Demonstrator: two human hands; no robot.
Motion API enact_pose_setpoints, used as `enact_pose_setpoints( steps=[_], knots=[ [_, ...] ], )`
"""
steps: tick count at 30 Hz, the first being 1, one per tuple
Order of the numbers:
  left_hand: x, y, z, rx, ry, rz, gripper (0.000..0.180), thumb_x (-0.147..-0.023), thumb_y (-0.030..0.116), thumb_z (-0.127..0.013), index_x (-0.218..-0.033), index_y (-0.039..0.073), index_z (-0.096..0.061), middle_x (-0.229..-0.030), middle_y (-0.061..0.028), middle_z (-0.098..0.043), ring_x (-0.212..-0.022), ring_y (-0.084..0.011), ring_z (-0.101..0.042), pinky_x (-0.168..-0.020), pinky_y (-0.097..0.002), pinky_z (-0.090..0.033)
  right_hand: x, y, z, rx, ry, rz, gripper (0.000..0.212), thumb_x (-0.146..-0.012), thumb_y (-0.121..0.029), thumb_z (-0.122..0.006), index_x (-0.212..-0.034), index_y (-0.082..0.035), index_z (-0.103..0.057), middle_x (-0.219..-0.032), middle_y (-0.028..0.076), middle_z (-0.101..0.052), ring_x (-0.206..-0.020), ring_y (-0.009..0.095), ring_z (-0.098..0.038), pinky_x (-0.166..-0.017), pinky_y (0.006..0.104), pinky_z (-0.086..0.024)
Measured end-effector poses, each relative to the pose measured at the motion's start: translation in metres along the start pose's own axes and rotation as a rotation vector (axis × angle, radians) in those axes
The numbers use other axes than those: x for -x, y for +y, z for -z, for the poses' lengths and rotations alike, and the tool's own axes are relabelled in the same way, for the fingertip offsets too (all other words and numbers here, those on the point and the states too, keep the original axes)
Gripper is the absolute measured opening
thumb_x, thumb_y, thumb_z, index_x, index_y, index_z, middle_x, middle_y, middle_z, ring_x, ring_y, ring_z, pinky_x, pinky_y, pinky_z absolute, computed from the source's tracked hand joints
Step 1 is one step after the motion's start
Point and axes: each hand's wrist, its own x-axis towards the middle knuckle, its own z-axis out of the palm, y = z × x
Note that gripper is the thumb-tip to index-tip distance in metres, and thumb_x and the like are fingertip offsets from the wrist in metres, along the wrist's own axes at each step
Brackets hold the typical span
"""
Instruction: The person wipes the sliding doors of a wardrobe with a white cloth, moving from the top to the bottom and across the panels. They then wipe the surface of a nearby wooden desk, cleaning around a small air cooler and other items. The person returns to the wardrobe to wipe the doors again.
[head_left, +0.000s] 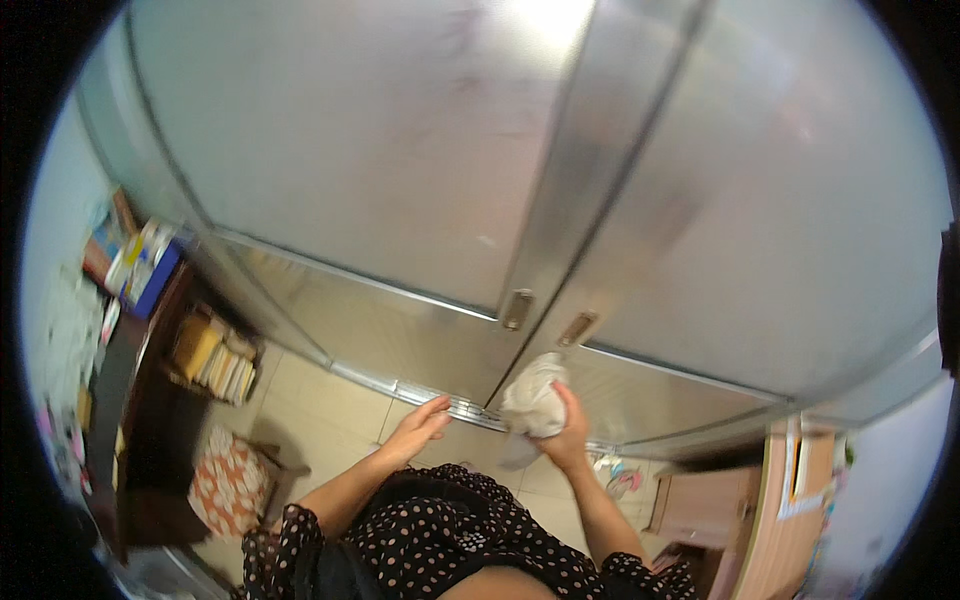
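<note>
A crumpled white cloth [533, 398] was grasped in the right hand [567, 432], before the sliding doors [360, 150] and just below a handle [578, 328]; whether the doors were touched could not be told. The left hand [418, 432] was held empty and partly open, its fingers loosely bent.

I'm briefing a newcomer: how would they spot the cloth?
Find the frosted doors, then their right-hand recessed handle. Just below it in view, the right hand grips the cloth. It's a crumpled, off-white bundle, unlike the flat, greyish doors.
</note>
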Motion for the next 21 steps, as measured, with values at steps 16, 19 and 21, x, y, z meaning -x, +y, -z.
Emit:
enact_pose_setpoints(
  steps=[16, 19, 21],
  knots=[
    [-0.008, 0.033, 0.051, 0.673, 0.539, -0.39, 0.048, -0.087, 0.011, -0.063, -0.129, 0.005, -0.041, -0.12, -0.0126, -0.056, -0.107, -0.0226, -0.059, -0.091, -0.0368, -0.05, -0.074, -0.104, -0.009, 0.141, 0.017, 0.651, 0.041, -0.067, -0.006, -0.074, -0.105, -0.002, -0.061, -0.12, 0.019, -0.055, -0.111, 0.035, -0.053, -0.092, 0.0432, -0.043],
    [-0.021, 0.072, 0.076, 0.563, 0.696, -0.556, 0.046, -0.085, 0.011, -0.065, -0.126, 0.005, -0.044, -0.117, -0.012, -0.057, -0.105, -0.0212, -0.059, -0.088, -0.0339, -0.05, -0.102, -0.128, 0.023, 0.19, 0.254, 0.858, 0.034, -0.067, -0.001, -0.07, -0.1, -0.003, -0.061, -0.118, 0.019, -0.056, -0.111, 0.036, -0.052, -0.092, 0.0452, -0.043],
    [-0.044, 0.098, 0.084, 0.412, 0.821, -0.628, 0.046, -0.083, 0.011, -0.068, -0.123, 0.004, -0.046, -0.116, -0.0115, -0.057, -0.103, -0.0207, -0.059, -0.088, -0.0342, -0.049, -0.122, -0.143, 0.041, 0.308, 0.361, 0.941, 0.036, -0.067, 0.0, -0.068, -0.101, -0.005, -0.061, -0.119, 0.02, -0.055, -0.113, 0.039, -0.05, -0.095, 0.0484, -0.04]
  ],
)
